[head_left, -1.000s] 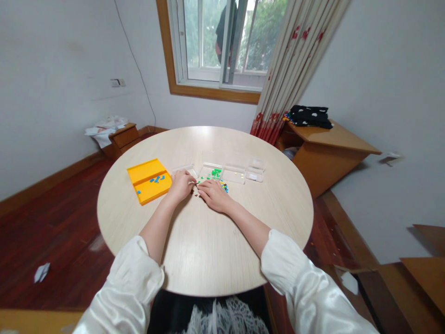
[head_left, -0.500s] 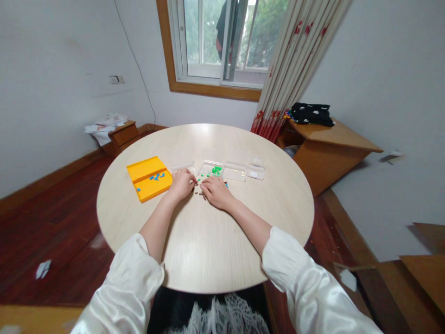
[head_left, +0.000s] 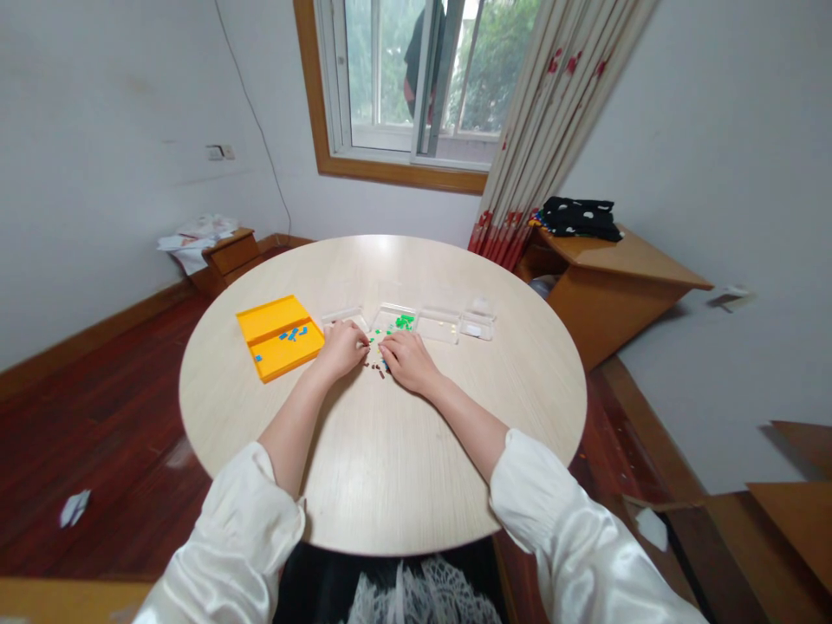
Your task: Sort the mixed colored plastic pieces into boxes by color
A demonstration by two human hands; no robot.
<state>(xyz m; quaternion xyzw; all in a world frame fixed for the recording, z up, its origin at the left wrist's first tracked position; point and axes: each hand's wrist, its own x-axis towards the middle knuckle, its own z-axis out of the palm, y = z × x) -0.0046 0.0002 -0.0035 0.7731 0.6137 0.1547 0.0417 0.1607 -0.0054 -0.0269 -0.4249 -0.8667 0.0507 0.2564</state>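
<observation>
My left hand (head_left: 346, 348) rests at the middle of the round table with fingers curled together beside a scatter of tiny pieces. What its fingertips hold, if anything, is too small to make out. My right hand (head_left: 408, 360) is closed opposite, a short gap away, its bent fingertips down among the pieces. Below and between the hands lie several small brown pieces (head_left: 378, 371). A bit of blue shows under the right fingers. Green pieces (head_left: 404, 322) lie in a clear plastic tray (head_left: 390, 308) just beyond, and a few loose green ones sit nearer the fingers.
Left of my hands lies an open yellow case (head_left: 279, 364) with several blue pieces (head_left: 294, 334) in it. Other clear trays (head_left: 437, 336) stand along the far side of the hands. The round table's (head_left: 390, 485) near edge is close to my lap.
My right hand has shifted slightly, and the blue bit seen at its right side now shows under its left side. My left hand has moved very little.
</observation>
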